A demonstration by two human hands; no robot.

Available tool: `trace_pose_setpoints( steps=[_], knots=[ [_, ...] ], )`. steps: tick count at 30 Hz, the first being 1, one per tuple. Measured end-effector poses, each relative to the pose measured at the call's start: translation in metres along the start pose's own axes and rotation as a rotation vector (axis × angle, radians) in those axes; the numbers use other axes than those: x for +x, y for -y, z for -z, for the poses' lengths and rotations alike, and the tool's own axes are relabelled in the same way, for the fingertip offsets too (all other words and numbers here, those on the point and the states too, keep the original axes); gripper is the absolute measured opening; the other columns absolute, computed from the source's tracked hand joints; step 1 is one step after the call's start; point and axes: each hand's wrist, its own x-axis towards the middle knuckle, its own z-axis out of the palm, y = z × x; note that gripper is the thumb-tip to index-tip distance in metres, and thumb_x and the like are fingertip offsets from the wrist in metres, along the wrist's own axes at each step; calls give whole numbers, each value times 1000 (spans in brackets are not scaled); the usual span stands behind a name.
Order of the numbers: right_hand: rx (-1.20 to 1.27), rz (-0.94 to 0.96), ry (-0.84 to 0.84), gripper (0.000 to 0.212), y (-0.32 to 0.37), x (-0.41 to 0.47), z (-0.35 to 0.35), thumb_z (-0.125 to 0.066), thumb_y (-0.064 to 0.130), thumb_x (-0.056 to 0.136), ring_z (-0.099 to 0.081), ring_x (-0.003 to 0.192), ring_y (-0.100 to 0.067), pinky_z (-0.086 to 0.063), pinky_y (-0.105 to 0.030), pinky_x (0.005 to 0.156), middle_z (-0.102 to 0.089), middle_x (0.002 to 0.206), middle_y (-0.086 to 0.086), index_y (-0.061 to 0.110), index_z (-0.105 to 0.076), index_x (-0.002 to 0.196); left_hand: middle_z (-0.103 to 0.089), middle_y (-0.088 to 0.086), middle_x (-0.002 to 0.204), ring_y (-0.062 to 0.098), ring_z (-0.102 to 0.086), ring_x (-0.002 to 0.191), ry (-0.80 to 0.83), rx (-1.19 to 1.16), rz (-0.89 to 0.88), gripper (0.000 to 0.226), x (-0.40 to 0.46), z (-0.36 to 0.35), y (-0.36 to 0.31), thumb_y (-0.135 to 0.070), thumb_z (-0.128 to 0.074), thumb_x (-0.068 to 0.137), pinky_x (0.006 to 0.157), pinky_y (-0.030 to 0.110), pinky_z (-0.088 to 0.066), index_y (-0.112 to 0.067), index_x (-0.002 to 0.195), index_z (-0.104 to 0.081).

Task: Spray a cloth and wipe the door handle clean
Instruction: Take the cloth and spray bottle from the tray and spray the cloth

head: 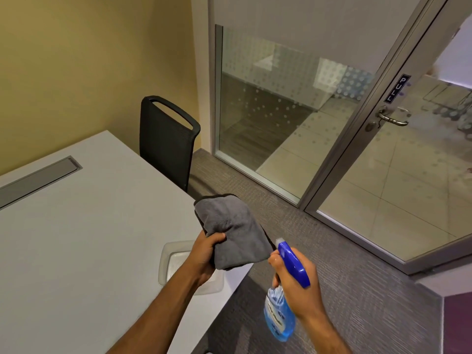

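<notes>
- Spray bottle [279,315], blue: gripped by right hand [296,279], nozzle aimed at cloth.
- Grey microfibre cloth [235,233]: clutched in left hand [204,254] beside white table [76,238].
- Door handle [392,118]: well apart, on glass door.

One cloth [236,232], one bottle [281,310], one chair [166,141], apparently one tray [166,261].

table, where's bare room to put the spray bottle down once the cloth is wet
The table is mostly bare: a wide patch between the metal strip and the clear tray, and more along the near edge left of the tray. Crowded only at the right corner, where the tray sits under the left hand and cloth.
</notes>
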Motion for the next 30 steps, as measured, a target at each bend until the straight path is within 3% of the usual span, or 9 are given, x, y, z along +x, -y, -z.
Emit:
trace_pose_setpoints(
  steps=[4,9,16,21,25,30],
  knots=[
    [-21,-37,62,38,5,-5,-7,-68,47,87,-54,45,-13,-48,-25,47,-55,52,-2,9,-65,80,-74,8,119,30,-72,107,-19,28,-31,41,3,-6,-3,2,-57,96,77,41,-63,-20,131,-61],
    [-58,-92,53,36,2,-9,-15,-62,27,99,-51,42,-15,-46,-28,46,-55,48,-3,1,-62,75,-73,10,123,32,-71,111,-20,48,-9,44,4,-11,-3,-6,-65,90,72,39,-64,-24,130,-60],
    [-29,-99,73,30,5,-13,-17,-64,21,98,-57,47,-20,-51,-30,49,-66,67,-20,1,-64,77,-71,13,128,34,-69,115,-11,72,-2,64,7,-11,-2,-19,-71,73,77,40,-63,-23,135,-57],
    [-26,-86,120,25,8,-14,-15,-65,21,98,-56,48,-21,-51,-29,49,-67,72,-22,7,-66,78,-73,9,119,29,-71,109,-20,78,-14,37,9,-12,-1,-7,-64,94,68,33,-64,-27,124,-62],
    [-2,-107,100,32,6,-18,-10,-66,18,98,-56,49,-23,-50,-29,48,-62,65,-25,-2,-63,73,-72,9,120,29,-71,108,-25,79,-8,37,10,-14,-2,-6,-61,96,71,34,-63,-25,127,-60],
    [24,-108,156,30,11,-28,1,-67,27,96,-55,48,-20,-50,-24,54,-61,58,-23,6,-67,75,-71,10,120,31,-69,109,-35,80,-3,31,14,-14,-5,-7,-61,97,70,38,-63,-28,120,-61]
  ],
)
